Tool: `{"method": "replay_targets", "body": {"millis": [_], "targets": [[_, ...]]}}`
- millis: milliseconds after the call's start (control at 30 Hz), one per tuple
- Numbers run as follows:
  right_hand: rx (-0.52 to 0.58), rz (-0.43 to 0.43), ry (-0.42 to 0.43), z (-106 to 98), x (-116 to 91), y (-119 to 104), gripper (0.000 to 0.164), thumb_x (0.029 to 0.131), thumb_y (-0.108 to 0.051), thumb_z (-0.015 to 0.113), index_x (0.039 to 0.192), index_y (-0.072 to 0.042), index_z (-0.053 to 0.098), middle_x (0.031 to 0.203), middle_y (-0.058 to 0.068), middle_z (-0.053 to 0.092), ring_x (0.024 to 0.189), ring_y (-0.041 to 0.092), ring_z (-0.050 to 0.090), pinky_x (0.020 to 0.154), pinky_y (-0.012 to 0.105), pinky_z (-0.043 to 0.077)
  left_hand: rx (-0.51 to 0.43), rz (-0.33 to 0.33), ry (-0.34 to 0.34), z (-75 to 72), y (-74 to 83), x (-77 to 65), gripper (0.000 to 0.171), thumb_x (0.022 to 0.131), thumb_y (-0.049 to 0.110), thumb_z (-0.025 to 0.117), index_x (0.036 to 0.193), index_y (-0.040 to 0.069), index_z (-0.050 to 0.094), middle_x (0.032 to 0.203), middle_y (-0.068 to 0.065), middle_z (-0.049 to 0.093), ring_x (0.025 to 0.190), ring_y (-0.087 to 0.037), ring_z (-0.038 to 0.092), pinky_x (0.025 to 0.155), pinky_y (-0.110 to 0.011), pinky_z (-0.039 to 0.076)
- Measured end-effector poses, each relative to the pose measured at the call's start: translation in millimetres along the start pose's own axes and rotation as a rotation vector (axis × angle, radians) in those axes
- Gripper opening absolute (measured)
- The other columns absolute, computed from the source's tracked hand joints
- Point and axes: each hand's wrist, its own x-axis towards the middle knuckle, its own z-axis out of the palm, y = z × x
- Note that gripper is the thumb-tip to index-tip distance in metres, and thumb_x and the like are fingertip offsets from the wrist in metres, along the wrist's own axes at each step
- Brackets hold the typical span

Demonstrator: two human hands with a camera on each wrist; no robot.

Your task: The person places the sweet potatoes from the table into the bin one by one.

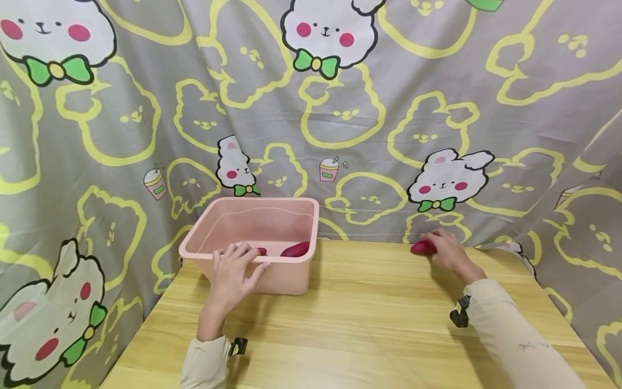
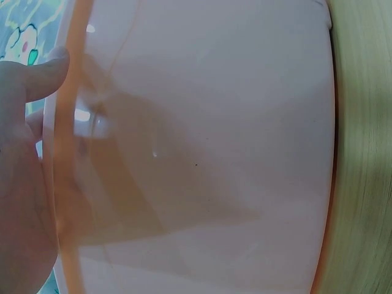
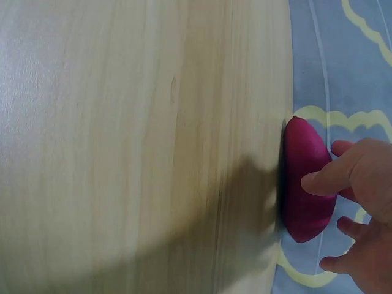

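Observation:
In the head view my left hand (image 1: 232, 273) rests on the front rim of a pink plastic basin (image 1: 284, 281). Its fingers reach over the edge, partly hidden beyond the rim in the left wrist view, where the thumb lies across it. Inside the basin are a dark red sweet potato (image 1: 295, 249) and a smaller red piece (image 1: 262, 251), partly covered by the fingers. At the table's far edge my right hand (image 1: 448, 251) holds another sweet potato (image 3: 306, 150). Its thumb presses on the top, with the index and middle fingers behind; the other fingers stand apart from it.
A light wooden table (image 1: 350, 324) carries everything. A grey patterned curtain (image 1: 359, 178) hangs right behind its far edge and along both sides. The basin stands at the back left, close to the curtain. Small black cameras (image 1: 459, 312) sit on both sleeves.

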Motion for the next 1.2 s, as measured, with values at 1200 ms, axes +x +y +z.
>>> {"method": "replay_targets", "body": {"millis": [1200], "targets": [[-0.088, 0.034, -0.024, -4.3, -9.5, -0.6, 0.06, 0.081, 0.006, 0.068, 0.139, 0.0, 0.054, 0.129, 0.038, 0.05, 0.11, 0.062, 0.05, 0.081, 0.073, 0.046, -0.017, -0.004, 0.011, -0.3, 2.2, -0.5, 0.028, 0.091, 0.043, 0.072, 0.101, 0.016, 0.072, 0.098, -0.001, 0.063, 0.097, -0.031, 0.054, 0.087, -0.059, 0.028]]}}
